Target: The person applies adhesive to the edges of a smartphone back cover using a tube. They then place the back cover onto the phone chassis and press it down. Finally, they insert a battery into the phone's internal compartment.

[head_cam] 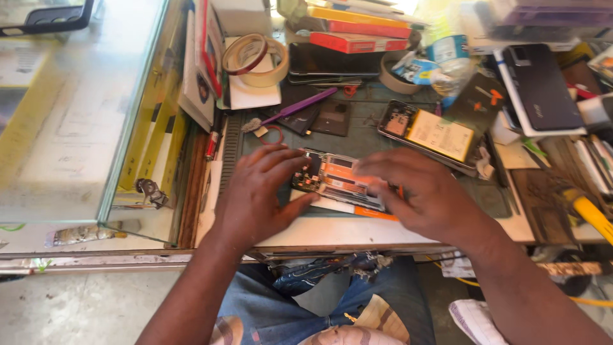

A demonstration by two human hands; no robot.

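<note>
Seen from above, a seated person's two bare hands work at the near edge of a crowded bench (332, 233). The left hand (255, 191) lies flat at 9 o'clock of an opened phone (335, 179), fingers spread, thumb tip touching its near left corner. The right hand (421, 195) covers the phone's right end at 3 o'clock; it is blurred, so whether its grip pinches anything cannot be told. The phone lies face down with its back off, orange and dark parts exposed, on a white card just inside the bench edge.

Judging the risk: the phone sits near the edge, and a sideways push could slide it into the lap. Pressing on the exposed parts could crack or bend them.

Counted, near to far: two hands; one opened phone between them; a second opened phone (434, 134) with a yellow battery at 1 o'clock; one purple tool (300, 107) at 12 o'clock; one dark phone (543, 86) at 2 o'clock; two rolls of tape (255, 61) at 11 o'clock; a stack of flat boxes (361, 32) farthest away, count unclear.
</note>
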